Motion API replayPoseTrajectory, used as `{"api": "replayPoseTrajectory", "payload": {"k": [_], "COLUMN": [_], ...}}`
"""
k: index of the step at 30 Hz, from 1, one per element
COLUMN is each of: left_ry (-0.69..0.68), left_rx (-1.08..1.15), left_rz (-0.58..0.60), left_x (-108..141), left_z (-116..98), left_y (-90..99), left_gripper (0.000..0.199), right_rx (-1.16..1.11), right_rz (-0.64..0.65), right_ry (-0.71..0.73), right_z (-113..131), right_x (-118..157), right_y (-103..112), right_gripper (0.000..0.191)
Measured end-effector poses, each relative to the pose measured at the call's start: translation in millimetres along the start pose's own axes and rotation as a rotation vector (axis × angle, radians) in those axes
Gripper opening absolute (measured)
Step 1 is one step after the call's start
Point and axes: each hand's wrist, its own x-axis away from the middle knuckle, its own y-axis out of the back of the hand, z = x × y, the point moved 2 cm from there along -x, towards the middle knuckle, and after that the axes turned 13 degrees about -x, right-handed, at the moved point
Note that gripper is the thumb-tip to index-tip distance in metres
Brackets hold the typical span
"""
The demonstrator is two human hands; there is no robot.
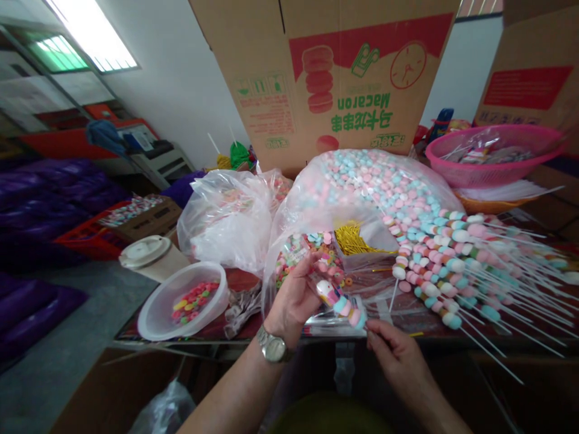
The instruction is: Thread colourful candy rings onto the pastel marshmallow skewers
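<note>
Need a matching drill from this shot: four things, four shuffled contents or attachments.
Things:
1. round translucent plastic tub
2. pink plastic mesh basket
3. large clear plastic bag
4. person's left hand

Matches:
A. silver wristwatch
B. pastel pink and blue candies
C. clear plastic packets
D. multicoloured candy rings

Pairs: 1-D, 2-C, 3-B, 4-A

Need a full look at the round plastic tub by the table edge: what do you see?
The round plastic tub is translucent and lidless with a wide rim, near the front edge of the table. A small heap of red, yellow and green ring-shaped candies lies inside, covering part of its floor. A lidded cup stands just behind it.
</note>
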Motion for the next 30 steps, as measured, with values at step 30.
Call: {"api": "replayPoseTrajectory", "payload": {"k": [30], "left_ry": [-0.043], "left_rx": [-0.191], "left_rz": [-0.136], "left_x": [25.7], "left_z": [63.9], "left_y": [-20.4], "left_gripper": [0.034], "right_rx": [-0.173], "right_rz": [-0.072], "right_ry": [-0.110], "right_z": [28.9], "right_x": [-9.0], "right_y": [-25.3], "right_gripper": [0.028]}}
